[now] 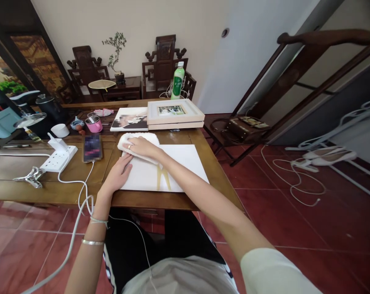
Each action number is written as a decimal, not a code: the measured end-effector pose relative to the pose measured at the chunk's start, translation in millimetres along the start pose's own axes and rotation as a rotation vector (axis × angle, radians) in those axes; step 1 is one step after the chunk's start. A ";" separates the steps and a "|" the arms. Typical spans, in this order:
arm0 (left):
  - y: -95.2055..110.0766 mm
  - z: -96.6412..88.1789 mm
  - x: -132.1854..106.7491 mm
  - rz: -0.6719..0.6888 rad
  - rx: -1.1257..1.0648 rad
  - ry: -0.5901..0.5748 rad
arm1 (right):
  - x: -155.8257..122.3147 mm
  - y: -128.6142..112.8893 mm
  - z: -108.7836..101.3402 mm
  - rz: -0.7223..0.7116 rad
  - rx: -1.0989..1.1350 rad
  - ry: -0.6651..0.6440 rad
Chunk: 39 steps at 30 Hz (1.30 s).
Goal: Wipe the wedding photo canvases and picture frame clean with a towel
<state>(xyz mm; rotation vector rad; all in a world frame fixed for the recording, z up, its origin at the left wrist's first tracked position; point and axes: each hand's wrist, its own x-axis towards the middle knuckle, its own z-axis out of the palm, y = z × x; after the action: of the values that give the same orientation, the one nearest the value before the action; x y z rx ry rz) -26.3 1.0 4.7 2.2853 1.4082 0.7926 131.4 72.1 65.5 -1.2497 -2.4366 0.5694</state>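
Note:
A white board or panel (185, 161) lies flat at the near edge of the wooden table, with a yellow inverted-V shape (159, 179) on its surface. My right hand (143, 148) reaches across it, a ring on one finger, and presses a folded white fluffy cloth (126, 139) against the board's far left corner. The fingers rest over the cloth, tips partly sunk in it. My left hand (119, 173) lies on the board's left edge with fingers stretched out, close below the cloth, holding nothing. Most of the board's far left part is hidden by cloth and hands.
Behind the board are stacked picture frames (175, 116), a photo panel (130, 119) and a green bottle (178, 81). Left of my hands lie a phone (92, 148), a white power strip (59, 158), cables and a pink cup (94, 123). A wooden chair (249, 126) stands right.

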 end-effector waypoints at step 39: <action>-3.1 -0.4 -1.4 -0.015 0.001 -0.039 | -131.8 103.9 -34.1 -0.016 -0.126 0.063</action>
<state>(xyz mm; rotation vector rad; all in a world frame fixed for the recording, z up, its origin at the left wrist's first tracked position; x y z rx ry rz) -29.2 1.2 3.0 2.2764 1.4070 0.7390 291.8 25.4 27.9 -1.2760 -2.4600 0.3707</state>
